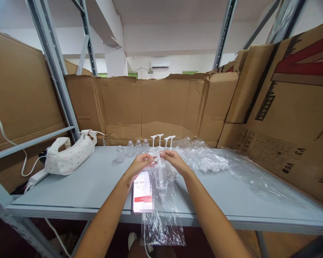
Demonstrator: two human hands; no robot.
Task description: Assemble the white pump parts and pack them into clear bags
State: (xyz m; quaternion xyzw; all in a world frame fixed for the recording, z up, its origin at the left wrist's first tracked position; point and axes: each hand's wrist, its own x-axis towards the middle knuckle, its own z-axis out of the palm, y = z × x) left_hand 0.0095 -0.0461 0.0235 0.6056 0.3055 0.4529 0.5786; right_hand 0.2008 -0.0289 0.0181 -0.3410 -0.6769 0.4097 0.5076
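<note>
Both hands are raised over the middle of the grey table, a short gap apart. My left hand [144, 162] has its fingers pinched at the left side of a clear plastic bag [164, 224]. My right hand [172, 157] pinches the bag's upper right side. The bag hangs down past the table's front edge, and a clear bottle [160, 177] shows through its upper part. Under my left hand lies a phone [142, 193] with a lit timer screen. Several white pump tops [160, 136] stand upright just behind the hands.
Clear bottles [130, 148] stand at the back, left of the pumps. A heap of clear plastic bags [204, 157] lies on the right. A white patterned cloth bag [70, 154] sits at the left of the table [97, 182]. Cardboard walls [156, 107] enclose the back and sides.
</note>
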